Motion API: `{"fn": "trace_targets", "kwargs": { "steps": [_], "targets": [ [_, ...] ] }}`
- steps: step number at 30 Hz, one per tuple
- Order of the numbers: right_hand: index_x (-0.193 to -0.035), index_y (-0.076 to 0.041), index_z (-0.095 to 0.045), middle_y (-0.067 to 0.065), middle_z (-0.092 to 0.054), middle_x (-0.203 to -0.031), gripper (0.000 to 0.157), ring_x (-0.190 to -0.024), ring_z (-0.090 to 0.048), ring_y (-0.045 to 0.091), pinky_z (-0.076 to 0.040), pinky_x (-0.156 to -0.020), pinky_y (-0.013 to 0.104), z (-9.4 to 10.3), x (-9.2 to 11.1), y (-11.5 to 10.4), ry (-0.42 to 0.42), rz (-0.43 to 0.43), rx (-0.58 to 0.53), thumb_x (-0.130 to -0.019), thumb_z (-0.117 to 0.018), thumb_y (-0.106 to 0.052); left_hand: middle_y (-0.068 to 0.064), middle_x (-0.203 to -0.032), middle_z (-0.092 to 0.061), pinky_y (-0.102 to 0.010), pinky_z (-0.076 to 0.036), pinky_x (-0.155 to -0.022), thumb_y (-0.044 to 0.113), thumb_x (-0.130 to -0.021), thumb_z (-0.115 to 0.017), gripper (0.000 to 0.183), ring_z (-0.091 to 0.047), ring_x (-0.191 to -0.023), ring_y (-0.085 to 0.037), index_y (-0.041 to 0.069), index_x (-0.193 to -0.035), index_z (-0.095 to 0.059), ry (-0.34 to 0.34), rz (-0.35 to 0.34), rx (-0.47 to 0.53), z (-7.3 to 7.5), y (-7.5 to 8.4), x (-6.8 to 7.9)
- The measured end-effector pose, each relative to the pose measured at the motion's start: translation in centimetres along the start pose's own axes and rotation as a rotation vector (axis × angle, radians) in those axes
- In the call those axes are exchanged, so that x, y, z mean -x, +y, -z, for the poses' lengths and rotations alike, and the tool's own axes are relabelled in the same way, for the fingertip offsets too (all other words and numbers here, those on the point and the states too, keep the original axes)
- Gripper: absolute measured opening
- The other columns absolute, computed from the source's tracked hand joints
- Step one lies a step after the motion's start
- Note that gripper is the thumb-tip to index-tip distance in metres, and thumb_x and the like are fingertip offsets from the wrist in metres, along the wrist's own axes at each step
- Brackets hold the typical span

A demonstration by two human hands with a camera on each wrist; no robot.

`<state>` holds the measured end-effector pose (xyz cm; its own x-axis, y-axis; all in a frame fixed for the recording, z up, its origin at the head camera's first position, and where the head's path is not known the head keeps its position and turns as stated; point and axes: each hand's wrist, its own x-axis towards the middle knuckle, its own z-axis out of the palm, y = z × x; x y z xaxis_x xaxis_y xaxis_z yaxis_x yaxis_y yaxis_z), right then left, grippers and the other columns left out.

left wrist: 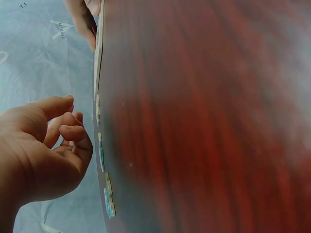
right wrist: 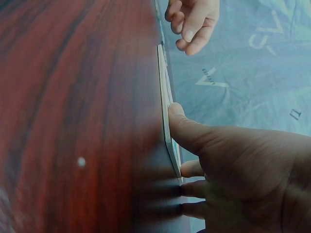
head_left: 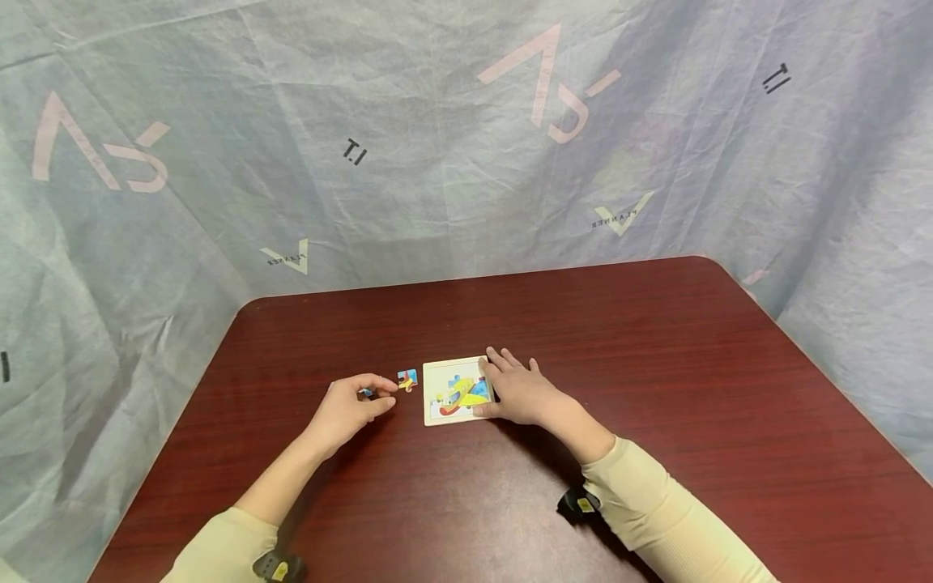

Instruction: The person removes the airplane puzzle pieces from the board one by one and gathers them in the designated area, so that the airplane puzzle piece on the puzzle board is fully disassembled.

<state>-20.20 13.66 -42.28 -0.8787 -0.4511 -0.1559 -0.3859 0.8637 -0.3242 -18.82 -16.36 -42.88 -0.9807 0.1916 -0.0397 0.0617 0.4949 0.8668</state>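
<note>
A shallow puzzle tray lies on the table, with a yellow, red and blue picture partly put together inside its pale frame. My right hand rests on the tray's right side, fingers spread, the thumb at the near edge. Just left of the tray lies a loose puzzle piece in blue, red and yellow. My left hand hovers beside it with loosely bent fingers and nothing visible between them. Another bluish piece shows partly behind that hand. Seen edge-on in the left wrist view, several pieces lie flat below the hand.
The dark red wooden table has rounded far corners. Behind it hangs a grey printed cloth. Each forearm wears a pale sleeve, with a dark wrist camera strapped at the right cuff.
</note>
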Motion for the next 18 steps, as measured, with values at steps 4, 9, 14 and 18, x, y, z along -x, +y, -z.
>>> {"fn": "trace_targets", "kwargs": {
  "steps": [4,9,14,18],
  "targets": [
    [-0.157,-0.003,-0.032,0.019,-0.021,-0.165,0.087,-0.151,-0.017,0.037,-0.018,-0.113,0.069,0.0,0.0,0.0,0.001,0.002,0.005,-0.094,-0.069,-0.05,-0.005,-0.093,-0.065,-0.027,-0.046,-0.058,0.005,-0.089,-0.075,0.019,-0.052,-0.068,-0.019,0.005,-0.108,-0.075,-0.006,0.009,0.0,-0.3,0.1,-0.2],
    [-0.158,-0.003,-0.032,0.018,-0.02,-0.165,0.087,-0.152,-0.016,0.037,-0.018,-0.113,0.069,0.0,0.0,0.0,-0.003,-0.001,0.005,-0.094,-0.068,-0.05,-0.004,-0.094,-0.069,-0.026,-0.043,-0.057,0.006,-0.089,-0.076,0.018,-0.05,-0.066,-0.018,0.006,-0.108,-0.075,-0.022,0.02,0.005,-0.7,0.5,-0.3],
    [-0.158,-0.004,-0.032,0.018,-0.02,-0.165,0.087,-0.152,-0.016,0.037,-0.018,-0.113,0.069,0.0,-0.1,0.0,-0.005,-0.003,0.003,-0.094,-0.069,-0.05,-0.005,-0.095,-0.068,-0.025,-0.042,-0.057,0.005,-0.089,-0.076,0.018,-0.051,-0.066,-0.017,0.005,-0.106,-0.076,-0.027,0.014,-0.008,-1.1,0.7,-0.5],
    [-0.158,-0.004,-0.032,0.018,-0.02,-0.165,0.087,-0.152,-0.016,0.037,-0.018,-0.113,0.069,0.0,-0.1,0.0,-0.007,-0.004,0.006,-0.094,-0.069,-0.05,-0.006,-0.096,-0.066,-0.025,-0.043,-0.057,0.005,-0.088,-0.076,0.017,-0.051,-0.066,-0.017,0.004,-0.105,-0.076,-0.032,0.005,0.006,-1.4,0.8,-0.7]
  ]
}}
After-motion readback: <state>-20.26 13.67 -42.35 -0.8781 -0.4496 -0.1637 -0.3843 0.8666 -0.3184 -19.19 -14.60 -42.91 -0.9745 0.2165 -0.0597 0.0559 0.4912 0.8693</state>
